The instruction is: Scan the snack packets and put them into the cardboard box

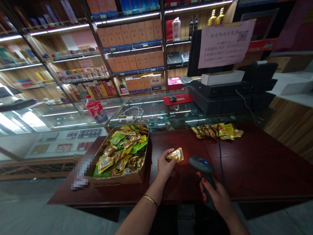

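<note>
Between the fingers and thumb of my left hand (165,167) is a small gold snack packet (177,155), held above the dark red table (246,166). My right hand (216,197) is wrapped round the handle of a black barcode scanner (202,165), whose head points left toward the packet. A blue light shows on top of the scanner. Left of my left hand stands an open cardboard box (128,180), filled with gold, green and yellow packets (124,149). A row of gold and yellow packets (217,131) lies at the table's far side.
The scanner's cable (220,157) runs back across the table. Behind it is a glass counter (146,112) with a mouse (173,98) on a red pad. A monitor (195,54) bears a paper sign (226,43). A red-labelled bottle (96,110) stands left; stocked shelves (135,52) line the back.
</note>
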